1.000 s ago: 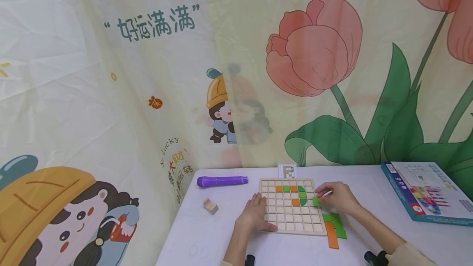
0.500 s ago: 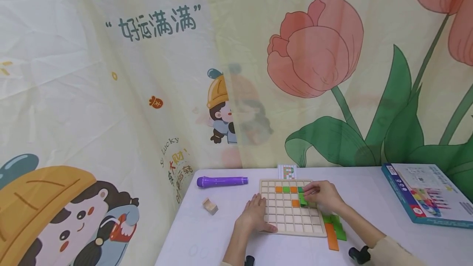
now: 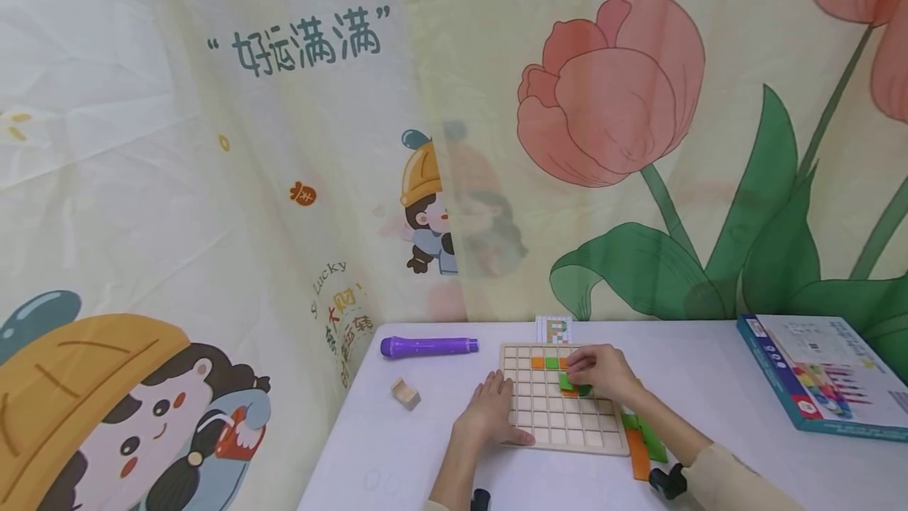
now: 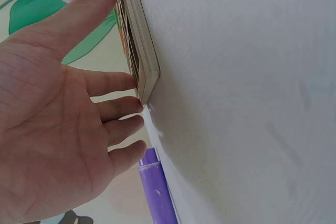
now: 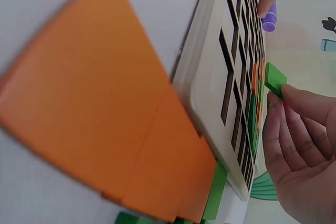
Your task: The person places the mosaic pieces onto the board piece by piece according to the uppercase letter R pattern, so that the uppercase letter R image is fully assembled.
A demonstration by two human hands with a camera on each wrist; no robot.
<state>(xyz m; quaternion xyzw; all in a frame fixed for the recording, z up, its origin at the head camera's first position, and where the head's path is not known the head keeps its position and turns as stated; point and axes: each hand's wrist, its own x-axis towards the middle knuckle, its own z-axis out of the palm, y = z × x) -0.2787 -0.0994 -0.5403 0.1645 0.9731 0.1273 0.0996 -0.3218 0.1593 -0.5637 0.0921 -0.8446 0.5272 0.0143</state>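
A wooden grid board lies on the table, with several orange and green tiles set in its upper cells. My left hand rests along the board's left edge, its fingers extended, as the left wrist view also shows. Between thumb and fingertips, my right hand pinches a green square tile just above the board's upper part. In the head view this hand covers some cells and tiles on the upper right. Beside the board's lower right corner lie orange tiles and green tiles.
A small pattern card lies behind the board. To the left are a purple pen-like tube and a small wooden block. A flat printed box lies at the right. A printed curtain hangs behind the table.
My right hand has carried the green tile leftward, from beside the board's right edge to over its filled cells. My left hand stays at the board's left edge.
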